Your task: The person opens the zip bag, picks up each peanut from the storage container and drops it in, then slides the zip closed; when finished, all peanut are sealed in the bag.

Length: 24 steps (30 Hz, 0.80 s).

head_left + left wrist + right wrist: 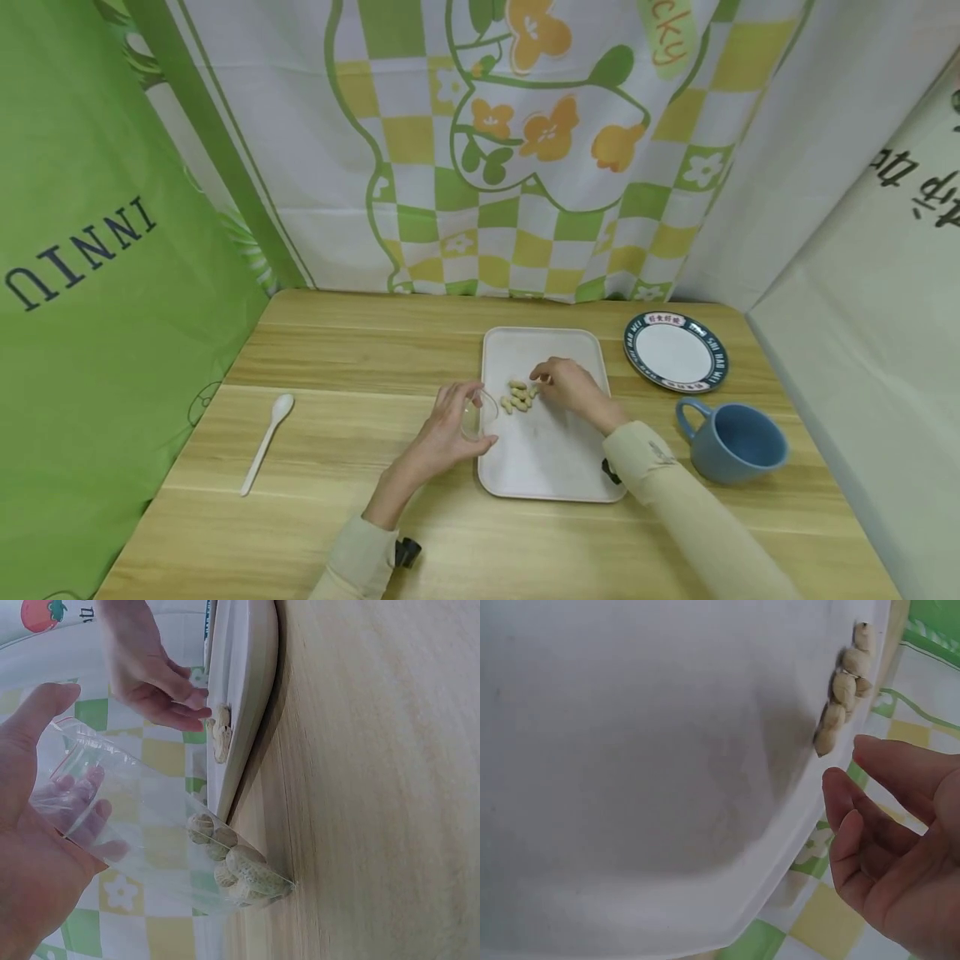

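Note:
My left hand (448, 427) grips a clear plastic zip bag (150, 802) near its mouth, which gapes between thumb and fingers. Several peanuts in shells (244, 866) lie in the bag's bottom corner. To the right is a white tray (551, 462), where a small pile of peanuts (518, 398) rests. Over the tray, my right hand (573, 387) is close to that pile. In the right wrist view its thumb and fingertips (866, 750) are bent a little and apart, with nothing visible between them.
At the back right stands a white plate (671, 353) with a dark patterned rim. A blue mug (738, 446) is in front of it, right of my right sleeve. On the left lies a white spoon (266, 446). Patterned cloths (525, 217) hang around the wooden table (337, 358).

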Motion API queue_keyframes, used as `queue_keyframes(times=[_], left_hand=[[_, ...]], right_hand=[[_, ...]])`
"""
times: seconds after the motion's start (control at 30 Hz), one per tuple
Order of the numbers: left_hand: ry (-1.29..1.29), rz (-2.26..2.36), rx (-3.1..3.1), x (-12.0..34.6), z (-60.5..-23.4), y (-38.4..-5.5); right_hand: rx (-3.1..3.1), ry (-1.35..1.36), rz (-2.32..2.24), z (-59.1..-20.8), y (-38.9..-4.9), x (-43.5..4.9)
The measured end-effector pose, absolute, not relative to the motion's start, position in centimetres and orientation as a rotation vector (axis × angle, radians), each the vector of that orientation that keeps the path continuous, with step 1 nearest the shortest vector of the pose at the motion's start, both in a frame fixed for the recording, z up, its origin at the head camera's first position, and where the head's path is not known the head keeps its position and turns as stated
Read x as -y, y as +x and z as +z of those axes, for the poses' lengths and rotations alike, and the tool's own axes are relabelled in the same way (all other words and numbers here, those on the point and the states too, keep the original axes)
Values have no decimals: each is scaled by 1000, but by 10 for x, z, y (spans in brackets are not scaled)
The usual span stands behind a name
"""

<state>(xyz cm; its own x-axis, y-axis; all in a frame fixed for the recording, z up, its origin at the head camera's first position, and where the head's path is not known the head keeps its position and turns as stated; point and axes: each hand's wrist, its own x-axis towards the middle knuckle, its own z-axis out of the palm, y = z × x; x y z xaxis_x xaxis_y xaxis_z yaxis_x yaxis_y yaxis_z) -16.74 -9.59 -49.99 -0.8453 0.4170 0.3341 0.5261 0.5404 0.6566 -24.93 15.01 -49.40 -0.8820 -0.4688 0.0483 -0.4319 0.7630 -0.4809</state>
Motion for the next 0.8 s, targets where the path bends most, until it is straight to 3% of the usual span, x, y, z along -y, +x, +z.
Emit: queue_keyframes(times=[0.8], left_hand=[[-817, -1191, 2607, 96, -502, -169]], right_hand=[[-2872, -666, -614, -507, -254, -156]])
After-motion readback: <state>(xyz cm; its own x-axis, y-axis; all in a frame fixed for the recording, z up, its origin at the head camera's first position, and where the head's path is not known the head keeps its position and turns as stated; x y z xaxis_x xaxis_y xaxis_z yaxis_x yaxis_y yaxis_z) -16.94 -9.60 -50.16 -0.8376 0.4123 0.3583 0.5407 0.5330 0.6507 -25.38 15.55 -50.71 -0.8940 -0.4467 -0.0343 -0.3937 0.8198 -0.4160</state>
